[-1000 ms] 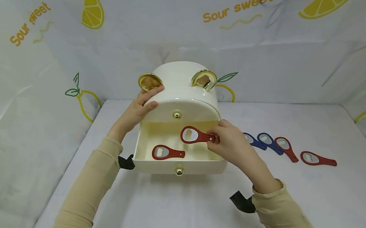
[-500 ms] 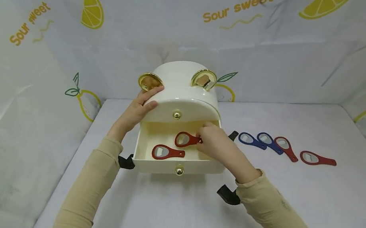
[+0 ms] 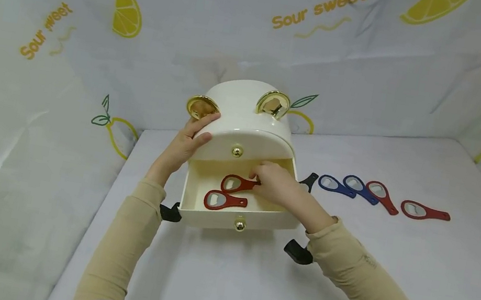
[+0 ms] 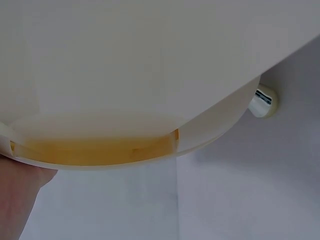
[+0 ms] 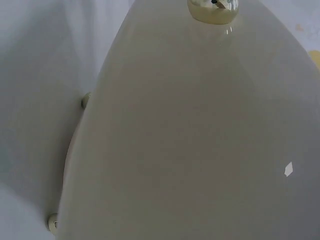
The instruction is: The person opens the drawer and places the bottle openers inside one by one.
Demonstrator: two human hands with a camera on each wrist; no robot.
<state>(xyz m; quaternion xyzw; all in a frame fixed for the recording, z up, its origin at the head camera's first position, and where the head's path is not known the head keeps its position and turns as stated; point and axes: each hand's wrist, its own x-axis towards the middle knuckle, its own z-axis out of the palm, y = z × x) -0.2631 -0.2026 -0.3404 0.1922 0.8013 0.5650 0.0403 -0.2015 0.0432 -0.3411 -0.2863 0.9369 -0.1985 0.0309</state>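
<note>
Right hand (image 3: 277, 183) pinches the handle end of a red bottle opener (image 3: 240, 184), inside the pulled-out drawer (image 3: 205, 219), behind its front edge; left hand (image 3: 181, 145) rests unclenched against the box (image 3: 248, 103). Released carelessly, the held opener could land on the second opener (image 3: 235, 202), since their rings lie so close; knuckles brushing the drawer's right wall could jolt it. Its long axis runs nearly along the front edge, ring toward the left wall, handle slightly toward the back right corner.
</note>
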